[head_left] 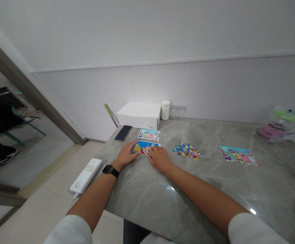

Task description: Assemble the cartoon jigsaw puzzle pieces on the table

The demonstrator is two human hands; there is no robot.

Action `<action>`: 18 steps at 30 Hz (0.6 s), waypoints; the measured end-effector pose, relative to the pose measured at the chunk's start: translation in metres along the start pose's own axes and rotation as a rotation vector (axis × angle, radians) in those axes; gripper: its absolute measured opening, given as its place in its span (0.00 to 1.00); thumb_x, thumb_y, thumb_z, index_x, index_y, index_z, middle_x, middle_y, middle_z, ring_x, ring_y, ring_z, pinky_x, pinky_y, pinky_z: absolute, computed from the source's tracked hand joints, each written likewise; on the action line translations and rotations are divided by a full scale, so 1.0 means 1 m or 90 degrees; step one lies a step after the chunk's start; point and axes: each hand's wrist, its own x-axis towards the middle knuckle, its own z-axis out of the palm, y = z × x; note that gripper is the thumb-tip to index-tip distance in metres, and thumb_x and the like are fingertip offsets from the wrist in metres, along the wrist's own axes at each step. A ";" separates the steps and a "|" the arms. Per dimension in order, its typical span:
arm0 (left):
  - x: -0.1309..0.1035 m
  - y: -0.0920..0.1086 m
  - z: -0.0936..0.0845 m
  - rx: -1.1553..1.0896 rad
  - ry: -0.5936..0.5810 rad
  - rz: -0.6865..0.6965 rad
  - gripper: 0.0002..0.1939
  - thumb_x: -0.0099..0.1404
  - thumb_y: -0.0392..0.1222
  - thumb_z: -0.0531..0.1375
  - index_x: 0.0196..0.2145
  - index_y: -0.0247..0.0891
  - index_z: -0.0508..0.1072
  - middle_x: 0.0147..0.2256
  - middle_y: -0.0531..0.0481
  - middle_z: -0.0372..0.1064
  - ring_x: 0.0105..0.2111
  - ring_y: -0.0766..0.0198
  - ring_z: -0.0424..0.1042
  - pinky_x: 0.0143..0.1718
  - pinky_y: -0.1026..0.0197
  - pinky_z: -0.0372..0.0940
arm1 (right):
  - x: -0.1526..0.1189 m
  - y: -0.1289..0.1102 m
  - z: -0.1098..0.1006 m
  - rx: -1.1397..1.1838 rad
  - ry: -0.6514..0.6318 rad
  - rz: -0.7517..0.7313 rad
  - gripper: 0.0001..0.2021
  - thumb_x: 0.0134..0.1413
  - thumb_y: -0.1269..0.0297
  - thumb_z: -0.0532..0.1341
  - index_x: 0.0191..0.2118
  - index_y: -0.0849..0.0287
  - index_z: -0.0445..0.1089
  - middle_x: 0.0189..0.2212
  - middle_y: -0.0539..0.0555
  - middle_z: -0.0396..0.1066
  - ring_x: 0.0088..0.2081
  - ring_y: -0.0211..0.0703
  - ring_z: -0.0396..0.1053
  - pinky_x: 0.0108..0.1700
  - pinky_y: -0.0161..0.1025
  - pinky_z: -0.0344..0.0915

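A blue picture card or puzzle [145, 146] lies flat on the grey marble table [147, 189]. My left hand [126, 154] rests at its left edge, fingers apart, thumb touching the lower left corner. On the card's right side lie the fingers of my right hand [160, 157], spread and pressing down on it. Just behind it is a light blue picture card [148, 135]. To the right of my right hand sits a loose pile of coloured puzzle pieces [187, 151]. Farther right, another cartoon picture [239, 156] lies flat.
A white box [139, 115], a white cylinder [165, 110] and two clear containers stand by the wall. A phone [123, 133] is at the left edge, a white power strip [86, 175] beside the table, a plastic bag [280, 127] far right. A person's foot [8, 157] shows beyond the doorway.
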 end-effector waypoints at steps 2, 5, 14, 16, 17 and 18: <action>0.000 0.005 -0.001 0.037 -0.020 0.012 0.38 0.65 0.62 0.65 0.66 0.41 0.67 0.66 0.38 0.66 0.65 0.44 0.66 0.69 0.38 0.59 | -0.003 0.006 0.001 0.008 0.009 0.053 0.16 0.67 0.61 0.61 0.57 0.56 0.72 0.55 0.63 0.73 0.54 0.57 0.69 0.56 0.52 0.65; 0.003 0.008 -0.001 0.079 -0.045 0.021 0.39 0.64 0.63 0.66 0.67 0.42 0.67 0.67 0.38 0.64 0.66 0.43 0.64 0.69 0.37 0.57 | -0.008 0.015 0.002 0.037 0.019 0.115 0.17 0.66 0.59 0.62 0.58 0.56 0.72 0.55 0.63 0.73 0.55 0.57 0.68 0.58 0.51 0.65; 0.005 0.000 0.006 0.098 -0.016 0.009 0.30 0.72 0.59 0.60 0.64 0.40 0.71 0.67 0.39 0.64 0.66 0.46 0.65 0.69 0.39 0.59 | -0.008 0.015 0.000 0.062 -0.003 0.133 0.17 0.67 0.58 0.61 0.58 0.55 0.72 0.56 0.63 0.72 0.56 0.56 0.68 0.59 0.51 0.64; 0.006 -0.001 0.006 0.097 -0.016 0.017 0.31 0.71 0.60 0.60 0.64 0.40 0.72 0.67 0.40 0.66 0.66 0.46 0.66 0.69 0.39 0.59 | -0.008 0.015 -0.001 0.071 -0.009 0.122 0.16 0.67 0.59 0.62 0.56 0.55 0.73 0.55 0.62 0.72 0.56 0.55 0.68 0.60 0.50 0.64; 0.006 -0.002 0.006 0.096 -0.015 0.020 0.31 0.70 0.60 0.61 0.63 0.41 0.72 0.66 0.40 0.66 0.66 0.46 0.66 0.69 0.39 0.59 | -0.008 0.016 -0.001 0.075 -0.010 0.119 0.16 0.66 0.60 0.62 0.56 0.55 0.73 0.56 0.62 0.72 0.56 0.55 0.68 0.60 0.50 0.64; 0.006 -0.002 0.006 0.095 -0.014 0.022 0.32 0.69 0.61 0.62 0.63 0.41 0.72 0.66 0.40 0.66 0.66 0.45 0.66 0.70 0.38 0.59 | -0.008 0.016 -0.001 0.079 -0.011 0.120 0.16 0.66 0.60 0.62 0.57 0.55 0.73 0.56 0.62 0.72 0.56 0.55 0.68 0.60 0.50 0.63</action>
